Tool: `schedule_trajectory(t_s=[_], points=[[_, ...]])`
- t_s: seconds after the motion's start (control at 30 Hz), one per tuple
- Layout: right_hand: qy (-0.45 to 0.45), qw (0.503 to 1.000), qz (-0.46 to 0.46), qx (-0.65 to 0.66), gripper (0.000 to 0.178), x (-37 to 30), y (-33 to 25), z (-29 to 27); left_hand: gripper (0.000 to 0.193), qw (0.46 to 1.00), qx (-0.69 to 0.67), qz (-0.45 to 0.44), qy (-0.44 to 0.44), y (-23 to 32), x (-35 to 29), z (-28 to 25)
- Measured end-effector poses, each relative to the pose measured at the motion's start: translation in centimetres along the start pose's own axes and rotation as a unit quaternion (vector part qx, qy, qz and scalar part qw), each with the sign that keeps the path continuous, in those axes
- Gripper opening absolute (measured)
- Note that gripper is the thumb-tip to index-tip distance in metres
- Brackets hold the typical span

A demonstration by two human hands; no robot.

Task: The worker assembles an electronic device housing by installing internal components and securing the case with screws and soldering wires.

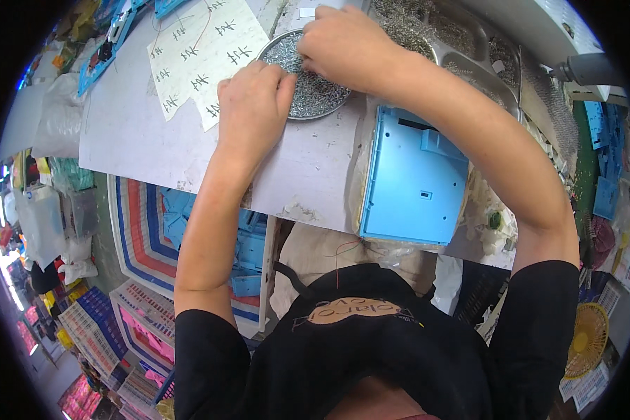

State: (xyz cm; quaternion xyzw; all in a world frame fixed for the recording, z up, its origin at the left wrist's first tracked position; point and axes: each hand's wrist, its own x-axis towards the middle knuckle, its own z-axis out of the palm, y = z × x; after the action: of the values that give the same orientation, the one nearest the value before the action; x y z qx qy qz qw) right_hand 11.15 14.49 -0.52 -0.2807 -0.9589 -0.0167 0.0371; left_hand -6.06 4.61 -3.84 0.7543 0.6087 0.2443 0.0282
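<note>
A round metal dish (306, 118) full of small silver screws (318, 99) stands on the white worktable. My left hand (253, 100) is at the dish's near left edge, its fingers curled and the thumb drawn in. Over the far side of the screws is my right hand (343, 47), with its fingers bent down and pressed together. The fingertips of both hands are mostly hidden, so what they hold, if anything, does not show. Below my right forearm lies a flat light-blue plastic panel (416, 185) with small holes and a raised block.
A pale sheet (203, 66) with handwritten marks lies left of the dish. Metal trays of small springs and parts (462, 35) are at the back right. Under the table's left side, a striped bag-lined bin (140, 231) holds blue plastic pieces. A grey rod (591, 70) juts in at right.
</note>
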Motion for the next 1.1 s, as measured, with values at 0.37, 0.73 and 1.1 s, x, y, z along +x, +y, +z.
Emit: schedule_trajectory(t_s=[0.37,0.73,1.1], points=[[0.111,0.953,0.137,0.246,0.012,-18.8,3.9,-5.1,0.007,0.915,-0.383,-0.052,-0.116,8.0,-2.5,-1.2],[0.123,0.932,0.196,0.278,0.008,-22.1,3.3,-3.8,0.013,0.956,-0.283,0.042,-0.073,8.8,-1.2,1.3],[0.139,0.959,0.135,0.209,0.009,-21.5,3.6,-4.3,0.018,0.977,-0.166,0.110,-0.081,9.9,-1.0,-0.4]])
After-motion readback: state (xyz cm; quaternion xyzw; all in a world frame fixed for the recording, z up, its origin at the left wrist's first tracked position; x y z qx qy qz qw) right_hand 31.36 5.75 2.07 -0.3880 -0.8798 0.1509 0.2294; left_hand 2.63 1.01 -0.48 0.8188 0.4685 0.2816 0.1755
